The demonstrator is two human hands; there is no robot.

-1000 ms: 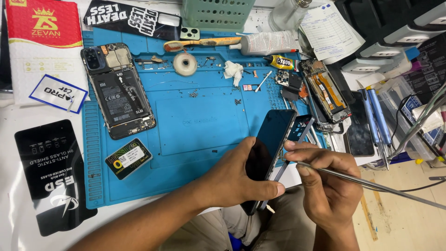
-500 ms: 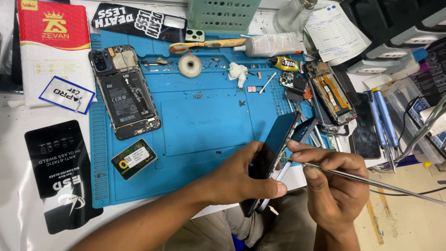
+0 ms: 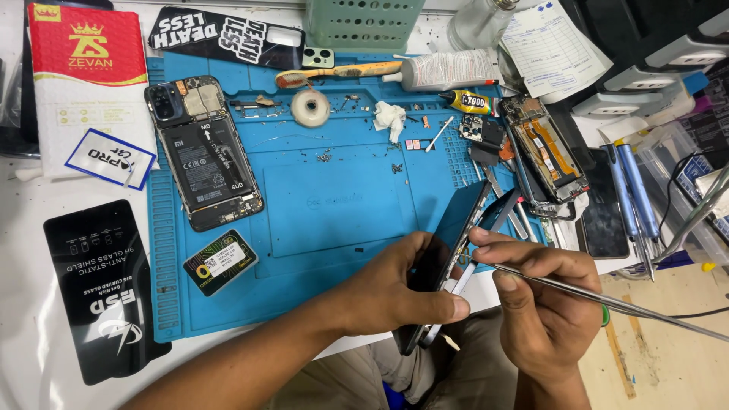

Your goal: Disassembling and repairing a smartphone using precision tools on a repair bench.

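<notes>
My left hand grips a dark phone held on edge above the near edge of the blue work mat. The phone's screen panel is parted slightly from its frame. My right hand pinches long metal tweezers, their tip touching the phone's side seam. The tweezers' handle runs off to the right.
An opened phone with its battery showing lies on the mat's left. A small flat battery pack, tape roll, toothbrush, glue tube and another gutted phone are around. Black packaging lies left; screwdrivers right.
The view has shifted a little. My hands keep the same hold; the tweezers' tip has stayed at the phone's edge.
</notes>
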